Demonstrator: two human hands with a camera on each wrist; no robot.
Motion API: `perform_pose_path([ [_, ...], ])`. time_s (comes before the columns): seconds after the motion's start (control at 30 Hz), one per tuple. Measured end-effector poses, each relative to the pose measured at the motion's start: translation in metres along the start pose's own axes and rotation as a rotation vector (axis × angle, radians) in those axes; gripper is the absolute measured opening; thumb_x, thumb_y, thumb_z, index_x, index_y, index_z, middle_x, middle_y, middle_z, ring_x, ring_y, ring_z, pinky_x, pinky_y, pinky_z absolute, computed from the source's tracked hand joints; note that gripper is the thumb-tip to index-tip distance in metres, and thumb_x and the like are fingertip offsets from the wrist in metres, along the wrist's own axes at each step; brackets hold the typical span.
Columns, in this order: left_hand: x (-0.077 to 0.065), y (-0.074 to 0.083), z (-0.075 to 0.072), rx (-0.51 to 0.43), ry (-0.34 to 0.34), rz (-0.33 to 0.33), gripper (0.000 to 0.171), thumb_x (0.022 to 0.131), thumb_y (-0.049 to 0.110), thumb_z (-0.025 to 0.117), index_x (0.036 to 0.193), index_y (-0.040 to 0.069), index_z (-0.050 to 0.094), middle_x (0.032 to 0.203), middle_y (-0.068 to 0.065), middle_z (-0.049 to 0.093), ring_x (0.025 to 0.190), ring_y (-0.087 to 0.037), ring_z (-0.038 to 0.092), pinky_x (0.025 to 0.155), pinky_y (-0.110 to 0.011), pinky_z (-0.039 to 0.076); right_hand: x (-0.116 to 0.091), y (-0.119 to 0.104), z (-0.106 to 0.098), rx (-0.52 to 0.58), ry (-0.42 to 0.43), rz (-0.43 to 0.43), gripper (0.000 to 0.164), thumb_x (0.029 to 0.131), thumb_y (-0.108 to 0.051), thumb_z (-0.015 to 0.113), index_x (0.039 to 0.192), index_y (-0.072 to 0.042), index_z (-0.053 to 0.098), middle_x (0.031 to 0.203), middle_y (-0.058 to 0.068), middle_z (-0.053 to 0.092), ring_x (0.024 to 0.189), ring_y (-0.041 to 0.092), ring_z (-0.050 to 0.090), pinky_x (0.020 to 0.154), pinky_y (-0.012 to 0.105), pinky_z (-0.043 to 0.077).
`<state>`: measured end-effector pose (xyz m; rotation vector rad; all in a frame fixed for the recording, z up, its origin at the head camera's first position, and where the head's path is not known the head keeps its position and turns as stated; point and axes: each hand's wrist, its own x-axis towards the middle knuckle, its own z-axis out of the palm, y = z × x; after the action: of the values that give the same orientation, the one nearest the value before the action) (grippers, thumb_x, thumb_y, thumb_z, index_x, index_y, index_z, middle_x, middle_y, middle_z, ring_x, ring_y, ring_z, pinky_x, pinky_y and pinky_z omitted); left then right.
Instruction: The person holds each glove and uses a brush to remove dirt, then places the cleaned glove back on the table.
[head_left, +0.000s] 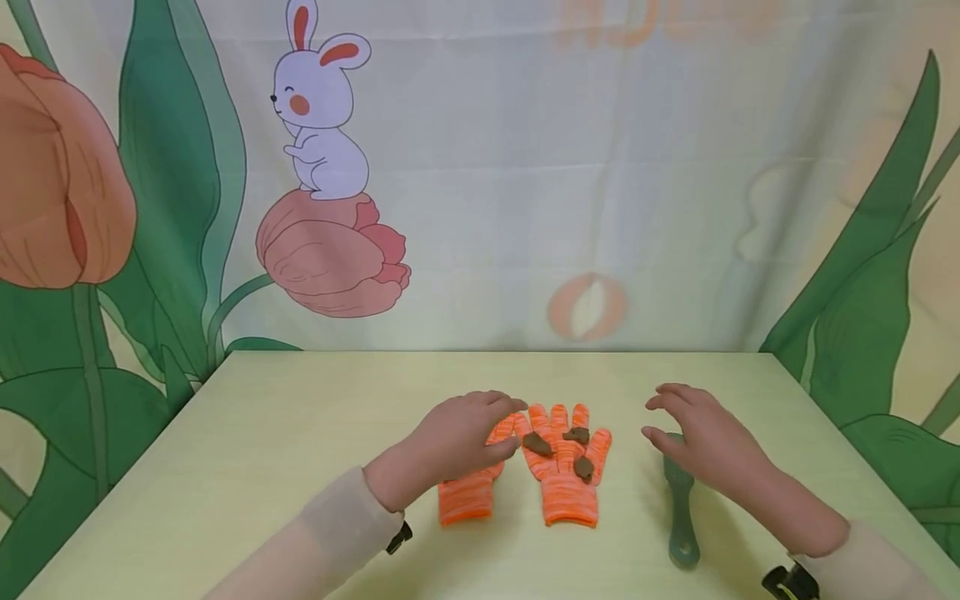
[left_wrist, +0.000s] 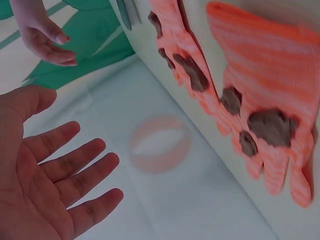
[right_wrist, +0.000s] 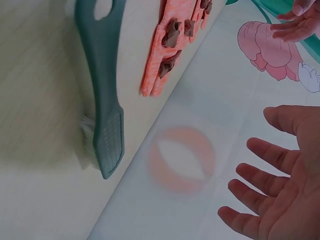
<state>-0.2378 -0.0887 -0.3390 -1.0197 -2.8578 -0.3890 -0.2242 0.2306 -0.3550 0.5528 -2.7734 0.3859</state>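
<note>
Two orange knit gloves lie flat side by side on the table; the right-hand glove (head_left: 570,496) carries several brown clumps (head_left: 537,444) on its fingers and palm. My left hand (head_left: 467,435) hovers over the left-hand glove (head_left: 467,498), hiding much of it; its fingers are spread and hold nothing. The left wrist view shows brown clumps (left_wrist: 272,127) on that glove too. A dark green brush (head_left: 681,517) with pale bristles (right_wrist: 88,142) lies to the right of the gloves. Above its head end is my right hand (head_left: 708,433), fingers loosely spread and holding nothing.
The pale table (head_left: 300,433) ends at a back edge against a hanging cloth (head_left: 480,167) printed with a rabbit and tulips. Dark wrist straps (head_left: 791,581) sit at both sleeves.
</note>
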Motion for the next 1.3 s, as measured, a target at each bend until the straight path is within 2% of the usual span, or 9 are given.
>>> perform_pose_path([
  [0.1,-0.001,0.009,0.003,0.003,-0.007,0.046,0.041,0.1,0.026,0.066,0.138,0.01,0.063,0.134,-0.009,0.069,0.116,-0.028,0.069,0.089,-0.041,0.059,-0.007,0.002,0.001,0.005,-0.016,0.017,0.034,0.094,-0.024,0.074,0.118,-0.001,0.069,0.129,0.022,0.066,0.119,0.044,0.062,0.097,0.056,0.054],
  [0.2,-0.002,0.017,0.008,-0.012,-0.031,0.078,0.035,0.1,0.025,0.065,0.133,0.012,0.066,0.132,-0.004,0.07,0.116,-0.024,0.069,0.087,-0.036,0.059,-0.013,0.003,0.004,0.017,-0.023,0.027,0.032,0.093,-0.023,0.075,0.117,-0.002,0.069,0.125,0.018,0.067,0.114,0.04,0.065,0.091,0.053,0.057],
  [0.3,-0.003,0.024,0.015,-0.01,-0.076,0.084,0.034,0.101,0.028,0.065,0.132,0.015,0.067,0.133,0.001,0.069,0.119,-0.021,0.068,0.09,-0.033,0.058,-0.018,0.005,0.007,0.022,-0.036,0.044,0.032,0.092,-0.023,0.076,0.117,-0.003,0.069,0.122,0.016,0.068,0.109,0.036,0.068,0.083,0.049,0.059],
  [0.5,-0.001,0.034,0.028,0.064,-0.163,0.104,0.044,0.101,0.032,0.065,0.142,0.016,0.061,0.14,0.0,0.065,0.121,-0.018,0.068,0.098,-0.03,0.057,-0.029,0.01,0.012,0.011,-0.086,0.091,0.033,0.093,-0.025,0.075,0.117,-0.004,0.069,0.117,0.013,0.071,0.103,0.031,0.07,0.078,0.046,0.059],
  [0.67,0.002,0.044,0.039,0.123,-0.211,0.138,0.049,0.099,0.039,0.068,0.142,0.019,0.061,0.137,0.001,0.066,0.112,-0.014,0.07,0.087,-0.025,0.058,-0.032,0.014,0.015,-0.008,-0.161,0.139,0.036,0.09,-0.028,0.077,0.117,-0.005,0.069,0.109,0.01,0.072,0.094,0.025,0.07,0.072,0.041,0.057],
  [0.77,0.003,0.048,0.044,0.142,-0.253,0.143,0.055,0.097,0.044,0.07,0.145,0.02,0.059,0.138,0.003,0.065,0.115,-0.012,0.068,0.088,-0.024,0.058,-0.032,0.015,0.018,-0.009,-0.21,0.184,0.042,0.088,-0.031,0.08,0.117,-0.005,0.068,0.103,0.008,0.071,0.088,0.022,0.068,0.067,0.038,0.055],
  [1.03,0.003,0.055,0.06,0.213,-0.328,0.16,0.068,0.09,0.055,0.073,0.148,0.024,0.055,0.151,0.006,0.056,0.137,-0.011,0.056,0.099,-0.025,0.055,-0.036,0.016,0.026,0.018,-0.272,0.31,0.038,0.09,-0.042,0.076,0.097,-0.007,0.062,0.078,0.0,0.059,0.065,0.014,0.049,0.056,0.03,0.04],
  [1.2,0.003,0.057,0.069,0.235,-0.366,0.189,0.075,0.086,0.057,0.076,0.149,0.024,0.053,0.156,0.007,0.051,0.143,-0.011,0.051,0.108,-0.025,0.051,-0.038,0.017,0.029,-0.014,-0.325,0.388,0.043,0.092,-0.049,0.071,0.085,-0.009,0.058,0.066,0.0,0.052,0.059,0.015,0.046,0.052,0.029,0.034],
  [1.3,0.002,0.058,0.073,0.24,-0.379,0.189,0.08,0.083,0.058,0.077,0.15,0.024,0.052,0.158,0.008,0.049,0.144,-0.009,0.05,0.105,-0.024,0.052,-0.037,0.019,0.031,-0.018,-0.357,0.417,0.045,0.092,-0.051,0.069,0.078,-0.011,0.056,0.065,0.0,0.051,0.059,0.015,0.046,0.053,0.029,0.033],
])
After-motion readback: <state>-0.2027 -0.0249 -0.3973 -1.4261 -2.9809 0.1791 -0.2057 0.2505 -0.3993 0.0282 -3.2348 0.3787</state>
